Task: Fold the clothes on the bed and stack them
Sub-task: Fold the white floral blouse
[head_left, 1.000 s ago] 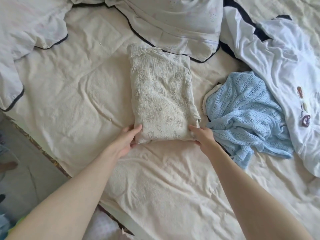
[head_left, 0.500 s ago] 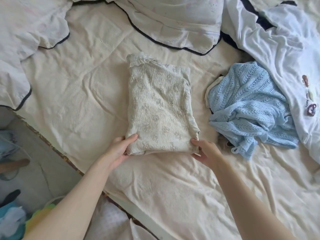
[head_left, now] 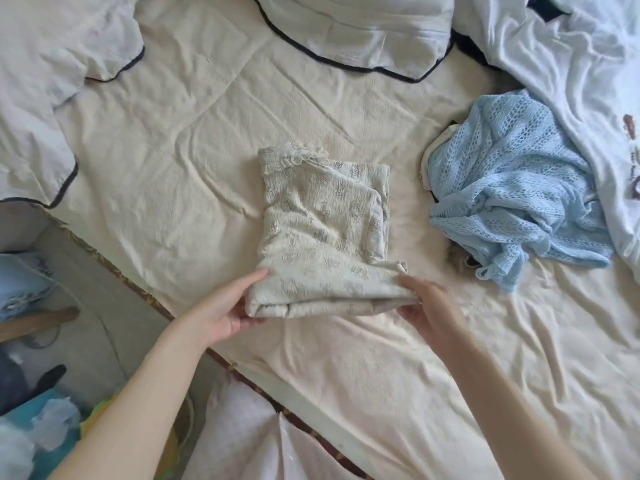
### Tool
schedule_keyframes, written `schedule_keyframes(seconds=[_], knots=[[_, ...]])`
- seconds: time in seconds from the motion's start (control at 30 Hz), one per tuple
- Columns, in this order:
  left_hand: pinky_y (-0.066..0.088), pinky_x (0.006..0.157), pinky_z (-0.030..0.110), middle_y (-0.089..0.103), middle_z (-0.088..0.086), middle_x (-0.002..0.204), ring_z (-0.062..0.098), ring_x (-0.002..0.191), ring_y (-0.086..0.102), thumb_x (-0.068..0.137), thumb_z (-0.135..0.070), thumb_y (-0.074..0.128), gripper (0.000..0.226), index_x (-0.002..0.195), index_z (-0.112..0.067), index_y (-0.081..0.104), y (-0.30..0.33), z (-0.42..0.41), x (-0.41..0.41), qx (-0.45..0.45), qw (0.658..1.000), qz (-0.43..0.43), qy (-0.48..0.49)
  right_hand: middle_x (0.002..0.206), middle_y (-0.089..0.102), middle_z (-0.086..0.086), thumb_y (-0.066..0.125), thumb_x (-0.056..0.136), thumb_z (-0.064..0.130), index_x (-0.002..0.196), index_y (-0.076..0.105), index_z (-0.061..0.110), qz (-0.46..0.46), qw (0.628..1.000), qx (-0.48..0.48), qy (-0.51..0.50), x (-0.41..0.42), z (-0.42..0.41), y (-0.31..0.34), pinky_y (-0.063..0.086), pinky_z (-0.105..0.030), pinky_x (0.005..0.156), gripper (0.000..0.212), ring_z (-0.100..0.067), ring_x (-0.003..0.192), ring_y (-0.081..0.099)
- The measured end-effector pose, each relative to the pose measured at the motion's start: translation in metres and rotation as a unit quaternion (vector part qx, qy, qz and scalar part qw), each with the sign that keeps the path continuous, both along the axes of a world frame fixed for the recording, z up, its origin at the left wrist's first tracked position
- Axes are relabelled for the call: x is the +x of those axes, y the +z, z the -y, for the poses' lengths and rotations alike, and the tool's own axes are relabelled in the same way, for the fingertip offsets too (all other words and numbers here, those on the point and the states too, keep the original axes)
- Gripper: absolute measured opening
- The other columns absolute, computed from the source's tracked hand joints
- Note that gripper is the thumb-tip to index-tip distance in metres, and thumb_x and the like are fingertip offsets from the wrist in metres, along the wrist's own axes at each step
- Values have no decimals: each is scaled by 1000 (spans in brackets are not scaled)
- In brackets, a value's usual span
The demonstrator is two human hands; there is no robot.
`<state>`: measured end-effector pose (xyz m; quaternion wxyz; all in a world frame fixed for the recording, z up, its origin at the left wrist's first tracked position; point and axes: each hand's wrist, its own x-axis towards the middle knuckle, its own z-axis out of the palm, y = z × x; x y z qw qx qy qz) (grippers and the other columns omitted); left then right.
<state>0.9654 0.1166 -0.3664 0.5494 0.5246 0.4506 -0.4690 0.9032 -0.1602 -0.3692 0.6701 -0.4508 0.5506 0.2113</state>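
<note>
Both hands, left hand (head_left: pixel 227 308) and right hand (head_left: pixel 427 304), pinch the near edge of the cream printed garment (head_left: pixel 320 230) mid-bed, lifted for another fold, and loose layers on its right could slip askew.

Black-trimmed pillows (head_left: pixel 360 32), perhaps a fan (head_left: pixel 17 285) on floor.

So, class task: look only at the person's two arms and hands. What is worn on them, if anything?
Both arms are bare up to the frame's edge: no sleeves or cuffs show. The left hand and right hand wear no gloves, and no rings, watch or bracelets are visible. Fingernails are too blurred to judge.
</note>
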Motion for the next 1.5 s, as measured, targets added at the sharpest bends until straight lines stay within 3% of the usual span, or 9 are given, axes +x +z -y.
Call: schedule_keyframes(seconds=[0.13,0.3,0.4,0.5,0.63,0.93,1.17,1.37,1.5], knots=[[45,35,19,66,8,58,15,45,61,92,-43,52,35,91,-10,62,7,1,48,3,998,58,-3,79,55,-10,56,93,4,101,53,-6,86,995,9,-57,54,-3,16,57,-25,66,14,-16,67,60],[49,55,25,64,4,86,16,68,61,98,-40,44,37,121,-11,51,-4,28,106,117,969,216,-23,106,65,-16,54,95,5,121,52,-4,175,980,-62,-73,124,-7,5,53,-36,93,28,-24,99,66],[38,88,22,52,8,119,20,107,52,96,-28,49,40,131,-9,46,-17,41,108,333,803,433,-239,118,63,-7,51,96,17,124,57,6,195,943,-252,100,134,-16,-11,48,-28,98,30,-12,108,59],[27,110,38,40,17,142,32,135,33,94,-19,48,42,134,-8,45,-29,51,91,334,611,585,-415,137,52,-7,47,98,16,130,54,8,261,814,-411,317,121,-31,-31,34,-32,111,34,-15,128,46],[11,115,59,21,16,155,41,143,12,95,-18,49,53,146,-18,35,-59,62,81,300,497,589,-562,148,37,-18,42,100,9,136,47,2,316,705,-467,430,107,-48,-59,16,-34,118,37,-30,143,25],[4,117,55,15,12,158,34,145,7,96,-41,25,55,150,-28,18,-129,53,112,332,492,551,-586,160,6,-9,14,97,50,152,9,26,181,598,-522,581,123,-37,-132,-9,-40,118,60,-22,147,-1],[-9,115,50,0,7,160,28,146,-6,94,-49,7,56,145,-35,-11,-142,56,115,360,487,483,-632,160,-3,-8,12,98,48,152,2,26,148,591,-497,618,127,-37,-140,-12,-41,117,59,-20,147,-9],[-3,119,46,7,7,158,22,143,-11,101,-27,38,50,148,-24,22,-110,50,117,235,606,568,-505,158,15,-12,42,100,32,148,31,19,242,679,-432,542,130,-23,-110,-1,-43,120,50,-25,147,5],[-3,114,13,-1,2,157,19,146,-5,98,-18,48,60,149,-22,19,-100,43,104,226,707,569,-354,151,30,-20,58,93,16,132,55,13,258,741,-466,410,118,-17,-105,17,-44,117,39,-34,143,21]])
